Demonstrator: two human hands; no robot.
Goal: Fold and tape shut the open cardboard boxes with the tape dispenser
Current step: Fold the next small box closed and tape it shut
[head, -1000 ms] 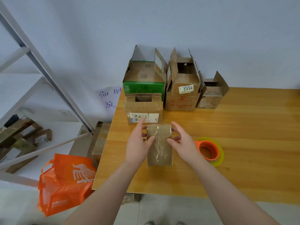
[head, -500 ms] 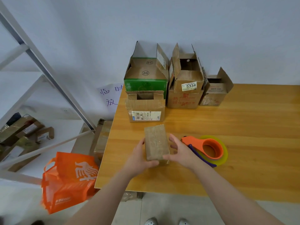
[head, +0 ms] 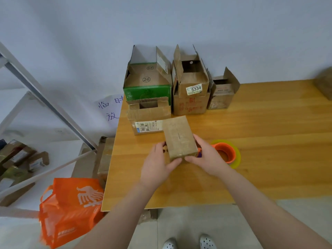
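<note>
Two hands grasp the near end of a small taped cardboard box [head: 179,137], the left hand [head: 158,164] curled round its left corner, the right hand [head: 206,159] round its right. It looks light and stiff, with slick tape on top, so bare side walls seem the surest hold. Just right of the right hand lies the tape dispenser [head: 226,153] on the wooden table [head: 260,133]; four open cardboard boxes [head: 190,103] wait beyond.

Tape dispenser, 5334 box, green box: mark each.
tape dispenser [head: 232,153], head view, right wall of the orange ring.
5334 box [head: 195,89], head view, white number label.
green box [head: 147,92], head view, green front face.
</note>
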